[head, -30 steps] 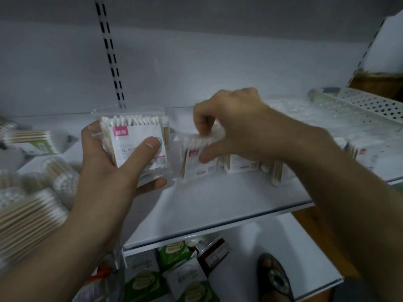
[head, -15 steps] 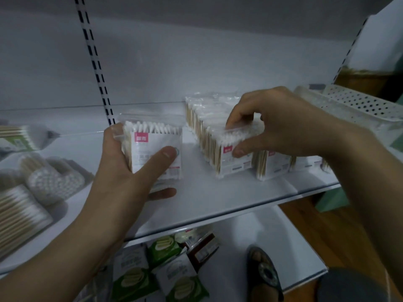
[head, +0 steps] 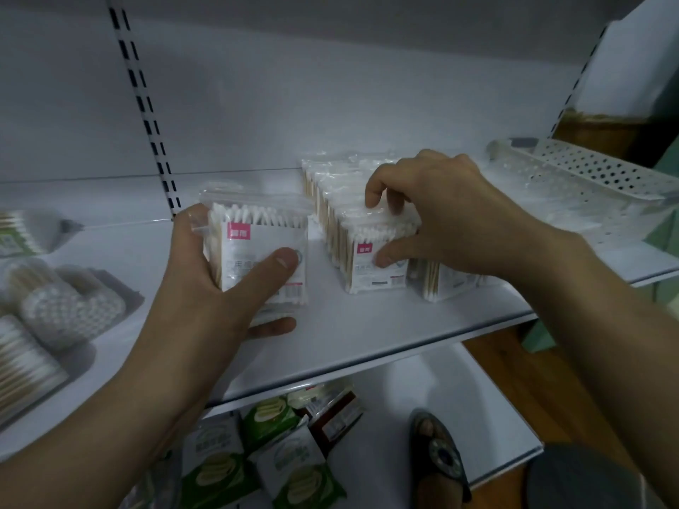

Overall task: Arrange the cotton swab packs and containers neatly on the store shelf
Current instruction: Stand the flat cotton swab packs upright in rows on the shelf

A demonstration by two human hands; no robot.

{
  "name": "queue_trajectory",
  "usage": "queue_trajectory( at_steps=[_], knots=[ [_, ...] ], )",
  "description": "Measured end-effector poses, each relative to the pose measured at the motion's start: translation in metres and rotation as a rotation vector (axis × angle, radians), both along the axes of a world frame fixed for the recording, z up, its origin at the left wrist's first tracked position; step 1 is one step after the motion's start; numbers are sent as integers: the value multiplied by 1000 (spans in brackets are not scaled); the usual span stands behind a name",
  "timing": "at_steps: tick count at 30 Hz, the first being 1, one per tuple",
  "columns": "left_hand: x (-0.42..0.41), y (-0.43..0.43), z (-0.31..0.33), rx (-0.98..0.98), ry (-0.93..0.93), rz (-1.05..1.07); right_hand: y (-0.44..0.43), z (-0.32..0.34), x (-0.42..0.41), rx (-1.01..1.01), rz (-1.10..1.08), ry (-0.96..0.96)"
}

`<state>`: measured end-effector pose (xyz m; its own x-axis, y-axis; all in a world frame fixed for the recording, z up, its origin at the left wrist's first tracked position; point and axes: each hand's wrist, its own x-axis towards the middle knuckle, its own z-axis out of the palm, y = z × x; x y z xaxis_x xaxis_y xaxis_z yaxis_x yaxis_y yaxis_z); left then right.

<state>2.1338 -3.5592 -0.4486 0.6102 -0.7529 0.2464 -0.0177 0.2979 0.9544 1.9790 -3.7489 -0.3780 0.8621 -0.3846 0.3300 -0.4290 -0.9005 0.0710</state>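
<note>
My left hand grips a clear cotton swab pack with a white label and pink tag, held upright just above the white shelf. To its right a row of the same swab packs runs front to back on the shelf. My right hand pinches the front pack of that row, thumb on its label and fingers over its top. More packs stand partly hidden under my right wrist.
Swab containers and flat swab boxes lie at the shelf's left. A perforated white tray sits at the back right. Green packets fill the lower shelf, beside a sandalled foot. A slotted upright runs up the back wall.
The view has shifted, bringing the full row of packs into sight. My right hand has stayed pinching the front pack of the row. My left hand still holds its pack beside it.
</note>
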Motion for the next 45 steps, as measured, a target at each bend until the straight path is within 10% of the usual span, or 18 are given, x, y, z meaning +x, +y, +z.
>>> queue_trajectory(
  at_steps=[6, 16, 45],
  knots=[
    [-5, 1, 1, 17, -64, 2, 30, 12, 9, 240, 292, -333],
    [-6, -1, 7, -15, 103, -130, 34, 10, 22, 589, 382, -293],
    [-18, -29, -5, 39, 29, 0, 0, -9, -22, 41, 157, -45]
  ],
)
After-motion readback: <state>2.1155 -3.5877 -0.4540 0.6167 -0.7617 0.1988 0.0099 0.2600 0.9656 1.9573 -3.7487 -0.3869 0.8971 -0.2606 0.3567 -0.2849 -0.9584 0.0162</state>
